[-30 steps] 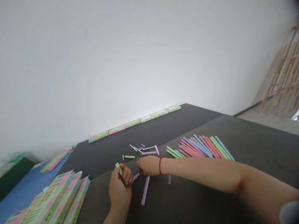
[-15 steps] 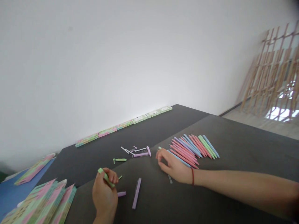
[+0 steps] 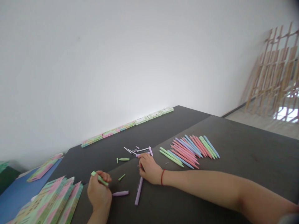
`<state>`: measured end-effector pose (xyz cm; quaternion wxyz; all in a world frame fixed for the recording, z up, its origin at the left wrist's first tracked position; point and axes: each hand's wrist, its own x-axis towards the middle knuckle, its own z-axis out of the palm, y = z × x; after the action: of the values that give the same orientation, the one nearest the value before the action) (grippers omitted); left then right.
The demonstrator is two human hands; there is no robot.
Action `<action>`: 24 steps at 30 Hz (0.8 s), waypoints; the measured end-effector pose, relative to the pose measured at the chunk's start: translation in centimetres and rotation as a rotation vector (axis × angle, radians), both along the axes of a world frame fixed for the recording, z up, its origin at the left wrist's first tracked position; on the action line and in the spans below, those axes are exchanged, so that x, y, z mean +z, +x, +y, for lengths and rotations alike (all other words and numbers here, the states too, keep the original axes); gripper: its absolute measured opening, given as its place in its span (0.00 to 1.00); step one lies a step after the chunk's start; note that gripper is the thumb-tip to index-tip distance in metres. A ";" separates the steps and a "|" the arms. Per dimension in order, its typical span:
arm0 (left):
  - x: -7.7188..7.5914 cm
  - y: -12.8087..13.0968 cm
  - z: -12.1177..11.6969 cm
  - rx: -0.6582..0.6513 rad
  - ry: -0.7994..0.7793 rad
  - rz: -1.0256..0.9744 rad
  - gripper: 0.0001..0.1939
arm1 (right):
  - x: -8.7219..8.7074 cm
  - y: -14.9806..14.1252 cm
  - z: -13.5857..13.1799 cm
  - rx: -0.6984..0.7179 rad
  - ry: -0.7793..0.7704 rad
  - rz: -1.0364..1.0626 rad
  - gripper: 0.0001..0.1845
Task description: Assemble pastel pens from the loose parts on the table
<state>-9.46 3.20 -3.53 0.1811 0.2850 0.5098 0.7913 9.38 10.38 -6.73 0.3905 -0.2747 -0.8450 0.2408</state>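
My left hand [image 3: 100, 191] is closed around a light-green pen barrel [image 3: 102, 180], with a blunt green end sticking up by the thumb. My right hand [image 3: 150, 169] is low over the table, palm down, its bent fingers apart beside loose pen parts. Under its fingertips lies part of a purple barrel [image 3: 143, 154], and just below the hand is a purple barrel with a clip [image 3: 138, 193]. A purple pen tip section [image 3: 121, 193] rests right of my left hand. Small green parts [image 3: 123, 159] and white refill tubes [image 3: 131, 151] are scattered behind.
Pink, blue, purple and green pens [image 3: 187, 149] lie in a row at the right. Flat boxes [image 3: 111, 133] line the wall edge. More patterned boxes [image 3: 70, 202] stand at the near left by a blue surface [image 3: 14, 193]. Wooden racks [image 3: 275, 68] lean at the far right.
My right hand has moved left from the pen row to the loose parts, and a green pen it was at now lies beside another. My left hand keeps the green barrel.
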 end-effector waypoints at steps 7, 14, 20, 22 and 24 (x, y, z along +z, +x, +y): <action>-1.3 1.1 0.2 -0.017 -0.037 0.035 0.07 | 1.2 1.4 0.4 0.043 -0.001 0.152 0.12; -1.6 2.6 0.6 -0.005 -0.102 0.093 0.09 | 0.2 9.2 -0.6 -0.029 -0.185 0.181 0.07; -1.7 3.7 0.5 -0.036 -0.141 0.125 0.09 | -0.2 5.1 -0.6 0.027 -0.227 0.206 0.09; -1.4 3.6 0.3 -0.036 -0.157 0.139 0.09 | -0.1 3.8 -0.7 0.051 -0.254 0.232 0.09; -1.1 3.2 0.1 -0.026 -0.162 0.152 0.09 | 0.3 3.7 -0.9 0.061 -0.265 0.264 0.09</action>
<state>-6.22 3.30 -4.66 0.1746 0.3351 0.5805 0.7213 13.10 9.44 -6.48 0.4507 -0.2641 -0.7554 0.3956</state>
